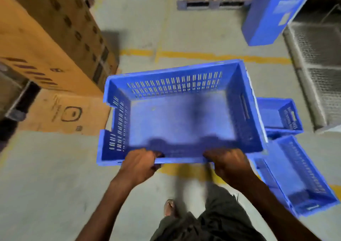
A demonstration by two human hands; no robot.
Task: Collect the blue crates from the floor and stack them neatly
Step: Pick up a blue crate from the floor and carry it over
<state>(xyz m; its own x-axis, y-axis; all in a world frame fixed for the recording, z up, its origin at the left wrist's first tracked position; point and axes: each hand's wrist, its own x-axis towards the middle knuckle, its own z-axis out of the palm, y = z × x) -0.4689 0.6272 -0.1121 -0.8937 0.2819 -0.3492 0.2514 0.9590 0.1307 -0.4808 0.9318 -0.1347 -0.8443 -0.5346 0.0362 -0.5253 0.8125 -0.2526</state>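
Observation:
I hold an empty blue slotted crate (180, 115) in the air in front of me, open side up. My left hand (139, 164) and my right hand (229, 164) both grip its near rim, fingers curled inside. Two more blue crates lie on the floor to the right: a small one (278, 116) partly hidden behind the held crate, and a longer one (297, 178) nearer to me. A tall stack of blue crates (273, 12) leans into view at the top right.
Tall cardboard boxes (48, 37) line the left side, with another box (68, 111) on the floor below them. A pallet (212, 3) with boxes stands at the back. Yellow floor lines (221, 57) cross the grey concrete. Metal mesh racking (319, 60) runs along the right.

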